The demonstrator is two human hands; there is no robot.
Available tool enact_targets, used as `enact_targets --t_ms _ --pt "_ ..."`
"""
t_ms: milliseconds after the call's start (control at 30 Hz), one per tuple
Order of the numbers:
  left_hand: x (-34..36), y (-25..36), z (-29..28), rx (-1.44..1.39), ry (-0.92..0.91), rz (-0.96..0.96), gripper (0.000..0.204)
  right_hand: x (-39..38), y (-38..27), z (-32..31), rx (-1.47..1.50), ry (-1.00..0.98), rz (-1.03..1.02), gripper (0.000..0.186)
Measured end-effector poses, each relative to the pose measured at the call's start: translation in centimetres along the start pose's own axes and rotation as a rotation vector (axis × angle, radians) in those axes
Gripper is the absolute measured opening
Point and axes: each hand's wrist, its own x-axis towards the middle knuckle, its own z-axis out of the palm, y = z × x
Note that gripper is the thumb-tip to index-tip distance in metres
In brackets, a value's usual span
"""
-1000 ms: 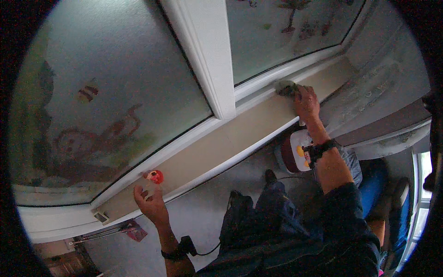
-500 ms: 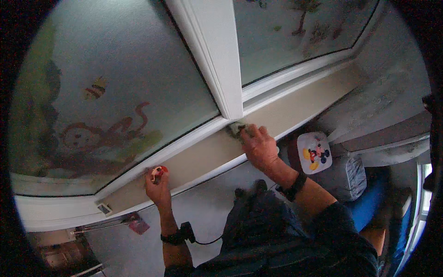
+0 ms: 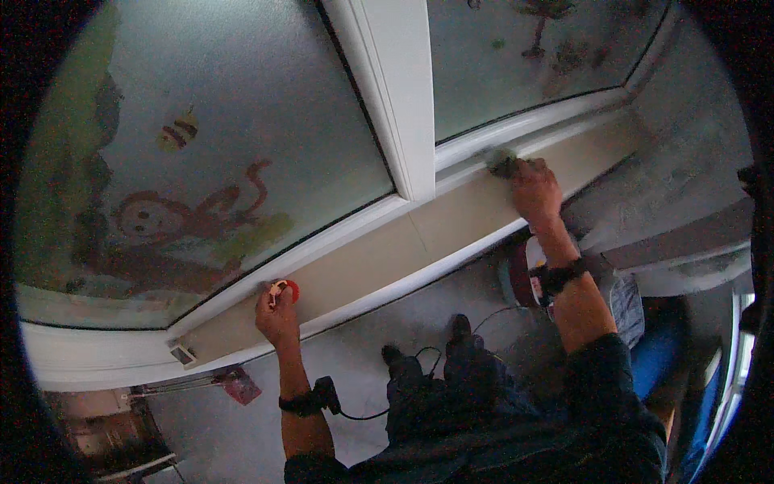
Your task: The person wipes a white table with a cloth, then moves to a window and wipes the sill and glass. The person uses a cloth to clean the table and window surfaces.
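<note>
My right hand (image 3: 536, 192) is closed on a crumpled grey-green cloth (image 3: 503, 164). It presses the cloth at the white window frame's lower track (image 3: 468, 172), where the beige sill (image 3: 355, 266) meets it. Further left, my left hand (image 3: 278, 323) is closed around a small round red and cream object (image 3: 290, 292), whose kind I cannot make out. That hand is over the sill, close to the frame below the left pane. Frosted glass (image 3: 274, 89) with a faded monkey decal (image 3: 153, 218) and a bee decal (image 3: 179, 131) rises behind the sill.
A white upright frame post (image 3: 401, 97) divides the two panes. Beneath my right forearm stands a dark red tub (image 3: 520, 278), partly hidden. A grey curtain (image 3: 669, 234) hangs at the right. On the sill's left end is a small square item (image 3: 183, 353).
My right hand has moved right and farther away with the cloth, from beside the post's foot to below the right pane. My left hand stays nearly in place. The view has shifted slightly.
</note>
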Motion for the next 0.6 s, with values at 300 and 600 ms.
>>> enact_targets --t_ms 300,600 --pt "-0.5 0.9 -4.6 -0.214 -0.196 0.11 0.027 -9.5 -15.2 3.1 0.092 0.017 -0.254 0.023" --pt "-3.5 -1.9 -12.8 -0.531 -0.338 0.026 0.011 -19.5 -32.2 3.2 0.358 -0.106 -0.444 0.028"
